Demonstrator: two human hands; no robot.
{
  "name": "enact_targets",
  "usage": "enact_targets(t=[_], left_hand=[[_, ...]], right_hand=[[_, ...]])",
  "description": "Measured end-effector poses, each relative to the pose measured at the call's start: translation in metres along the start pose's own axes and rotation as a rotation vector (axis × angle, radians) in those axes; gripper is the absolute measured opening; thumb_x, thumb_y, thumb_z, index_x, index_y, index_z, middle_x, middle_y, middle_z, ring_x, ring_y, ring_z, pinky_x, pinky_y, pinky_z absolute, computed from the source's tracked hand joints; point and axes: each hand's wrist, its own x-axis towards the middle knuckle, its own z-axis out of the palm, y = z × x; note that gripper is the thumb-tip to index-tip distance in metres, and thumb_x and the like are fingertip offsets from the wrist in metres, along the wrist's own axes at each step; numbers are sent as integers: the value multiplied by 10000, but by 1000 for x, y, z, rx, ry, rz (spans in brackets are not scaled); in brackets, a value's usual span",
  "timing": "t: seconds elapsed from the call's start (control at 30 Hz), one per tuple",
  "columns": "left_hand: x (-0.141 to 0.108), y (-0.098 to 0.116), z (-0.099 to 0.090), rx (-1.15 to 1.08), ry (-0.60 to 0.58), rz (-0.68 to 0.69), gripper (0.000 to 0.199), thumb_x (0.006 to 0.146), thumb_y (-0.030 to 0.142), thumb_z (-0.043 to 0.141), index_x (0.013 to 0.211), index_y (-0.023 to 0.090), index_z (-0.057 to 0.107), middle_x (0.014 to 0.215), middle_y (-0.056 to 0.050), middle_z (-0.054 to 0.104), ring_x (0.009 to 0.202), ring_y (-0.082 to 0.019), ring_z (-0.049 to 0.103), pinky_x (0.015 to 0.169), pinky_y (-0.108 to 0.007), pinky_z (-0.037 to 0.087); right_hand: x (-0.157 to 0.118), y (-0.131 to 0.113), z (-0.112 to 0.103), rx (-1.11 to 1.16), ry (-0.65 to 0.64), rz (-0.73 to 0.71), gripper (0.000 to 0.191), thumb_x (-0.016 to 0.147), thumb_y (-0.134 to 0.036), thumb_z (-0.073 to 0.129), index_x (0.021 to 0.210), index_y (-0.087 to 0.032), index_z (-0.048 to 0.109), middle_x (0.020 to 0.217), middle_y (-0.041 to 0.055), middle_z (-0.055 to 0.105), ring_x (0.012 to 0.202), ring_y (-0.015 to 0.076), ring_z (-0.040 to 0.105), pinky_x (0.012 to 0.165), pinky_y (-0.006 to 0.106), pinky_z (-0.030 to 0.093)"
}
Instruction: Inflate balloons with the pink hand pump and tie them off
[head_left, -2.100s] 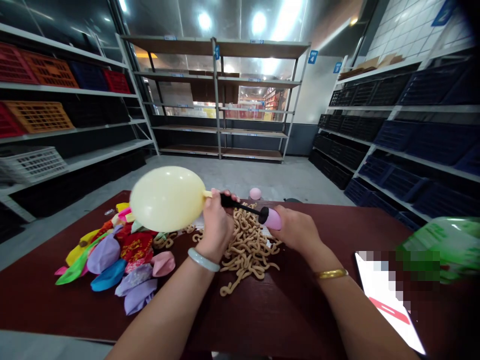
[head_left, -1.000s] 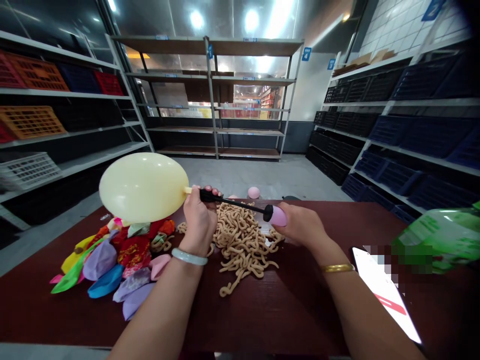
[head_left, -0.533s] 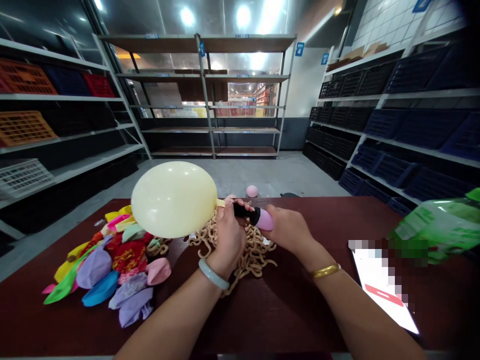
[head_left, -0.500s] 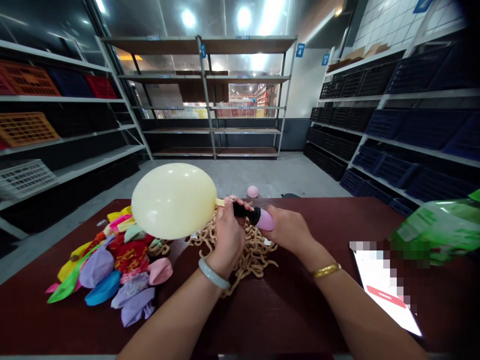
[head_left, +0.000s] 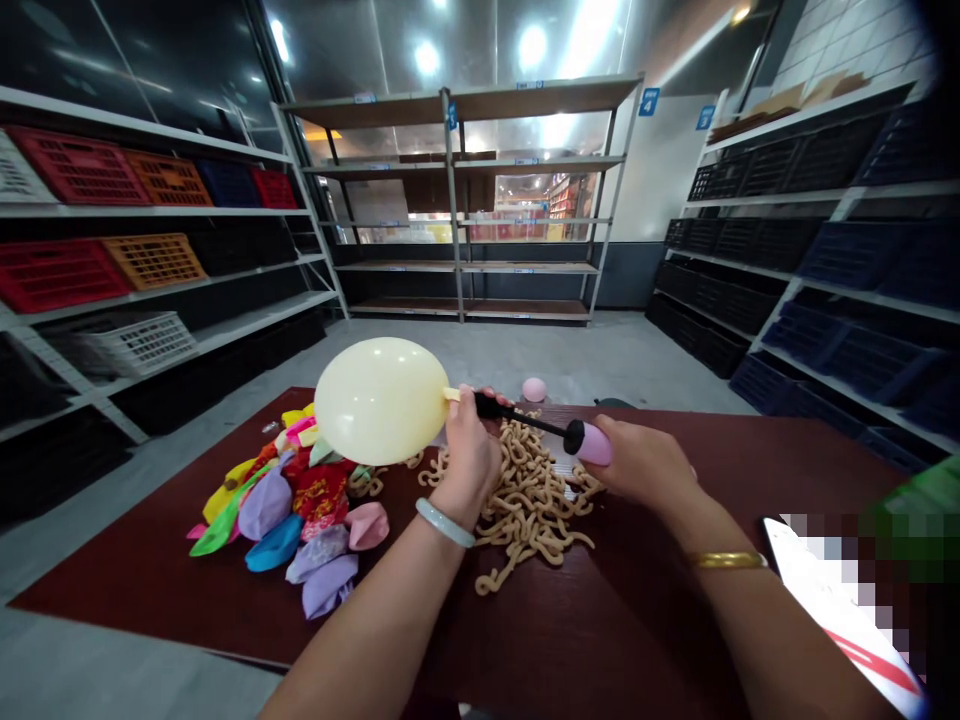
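A pale yellow balloon point(head_left: 381, 400), swollen with air, sits over the front end of a balloon pump point(head_left: 534, 421). My left hand point(head_left: 472, 440) is closed around the balloon's neck and the pump's black front part. My right hand point(head_left: 646, 460) grips the pump's pink handle, with the thin black rod drawn out between the two hands. Below the pump lies a heap of tan, long curled pieces point(head_left: 532, 510). Left of my left hand are several deflated balloons point(head_left: 322, 495) in purple, blue, green, pink, yellow and patterned red.
A phone point(head_left: 832, 610) lies on the dark red table point(head_left: 637, 600) at the right, beside a blurred green object. A small pink balloon point(head_left: 534, 389) shows beyond the table's far edge. Shelves with crates point(head_left: 154, 262) line both sides, and a metal rack point(head_left: 461, 290) stands behind.
My right hand has pulled the pump's handle away from my left hand, baring the rod. The view has swung left, so the surroundings appear farther right.
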Motion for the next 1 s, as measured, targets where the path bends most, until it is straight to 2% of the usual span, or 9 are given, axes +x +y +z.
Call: enact_targets(t=[0.17, 0.3, 0.4, 0.53, 0.67, 0.73, 0.83, 1.0], left_hand=[[-35, -28, 11, 66, -84, -104, 229, 879, 391, 584, 833, 189, 487, 780, -13, 584, 706, -137, 601, 798, -342, 493], [-44, -28, 16, 81, -92, -75, 219, 885, 385, 578, 842, 189, 491, 784, -8, 585, 683, -130, 587, 791, -345, 490], [-31, -15, 14, 81, -70, -51, 223, 879, 372, 592, 823, 185, 485, 741, 0, 575, 655, -131, 588, 751, -337, 491], [0, 14, 2, 28, -7, 40, 209, 892, 339, 589, 821, 194, 455, 726, 5, 561, 644, -124, 585, 706, -311, 485], [19, 31, -7, 1, -8, 74, 175, 922, 307, 544, 820, 205, 446, 725, 10, 546, 660, -125, 575, 695, -305, 484], [16, 27, -7, -5, -8, 85, 174, 920, 313, 546, 827, 206, 445, 726, 16, 539, 654, -118, 567, 689, -297, 482], [1, 8, 0, 1, -15, 70, 199, 901, 350, 570, 842, 206, 447, 748, 15, 546, 660, -114, 571, 706, -299, 488], [-35, -26, 11, 81, -51, -57, 230, 879, 399, 583, 844, 195, 482, 766, 1, 569, 681, -124, 584, 766, -322, 496]], right_hand=[[-2, -20, 1, 21, 22, -39, 279, 774, -458, 579, 915, -220, 552, 844, 53, 699, 736, 231, 658, 545, 292, 325], [-4, -28, -1, 44, 14, -37, 296, 793, -486, 574, 921, -220, 553, 823, 51, 700, 722, 233, 661, 541, 289, 313], [-4, -25, -4, 85, -6, -20, 332, 803, -532, 562, 948, -233, 571, 847, 45, 708, 744, 231, 666, 552, 281, 318], [-1, -11, -3, 82, -24, 5, 311, 804, -511, 558, 975, -254, 594, 891, 32, 711, 769, 231, 666, 568, 285, 342], [0, 3, -2, 55, -37, 14, 265, 776, -481, 581, 903, -249, 592, 837, 25, 705, 739, 230, 657, 550, 289, 337], [0, 6, -3, 35, -21, 3, 257, 775, -479, 576, 878, -243, 579, 814, 25, 700, 718, 227, 652, 541, 291, 326], [-2, 2, -3, 21, -9, -15, 264, 760, -476, 585, 870, -237, 564, 799, 26, 695, 703, 222, 647, 535, 291, 318], [-4, -18, -4, 50, -20, -30, 298, 762, -497, 590, 901, -234, 563, 801, 31, 696, 698, 220, 649, 537, 293, 318]])
